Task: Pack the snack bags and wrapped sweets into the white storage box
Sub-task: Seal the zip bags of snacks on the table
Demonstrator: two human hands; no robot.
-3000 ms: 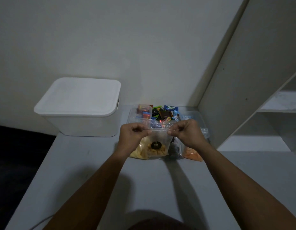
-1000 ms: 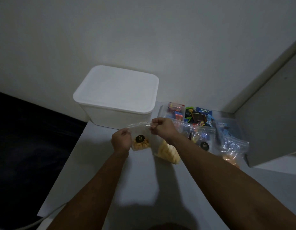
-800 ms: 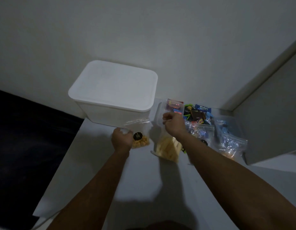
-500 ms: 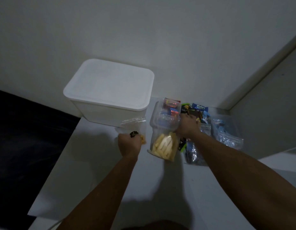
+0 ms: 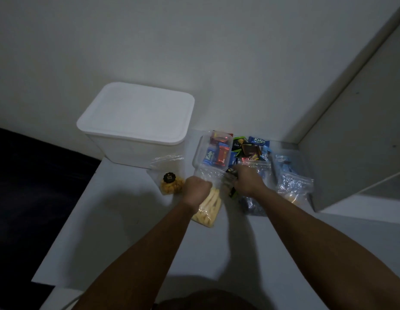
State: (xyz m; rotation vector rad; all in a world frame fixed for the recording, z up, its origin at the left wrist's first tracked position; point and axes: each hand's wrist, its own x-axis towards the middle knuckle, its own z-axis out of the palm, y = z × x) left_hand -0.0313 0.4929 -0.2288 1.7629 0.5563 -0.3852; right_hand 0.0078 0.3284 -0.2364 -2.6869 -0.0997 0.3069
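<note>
So far nothing appears packed: the white storage box sits at the back left of the worktop against the wall with its lid on, so, judged from this view, all packing is still to do and the lid must come off first.

Left hand: fingers curled round the upper part of a clear bag of pale yellow sticks; the bag lies flat on the worktop, slanting towards the person. Right hand: fingers curled down among the bags just right of it, near a dark green-edged wrapper; cannot tell what, if anything, it grips.

Left to pack:
- small clear bag of orange-yellow nuggets with a round black label, lying just in front of the box;
- clear tub of red and blue wrapped sweets;
- loose pile of wrapped sweets, blue, brown and green foil;
- further clear zip bags on the right, near the cabinet panel, contents partly blurred.

Materials: box is matt, rigid white plastic with rounded corners, its lid smooth and flat. Bags are thin, glossy, crinkled film, likely slippery and easily crushed. Sweet wrappers are shiny. Worktop is smooth and pale grey.
</note>
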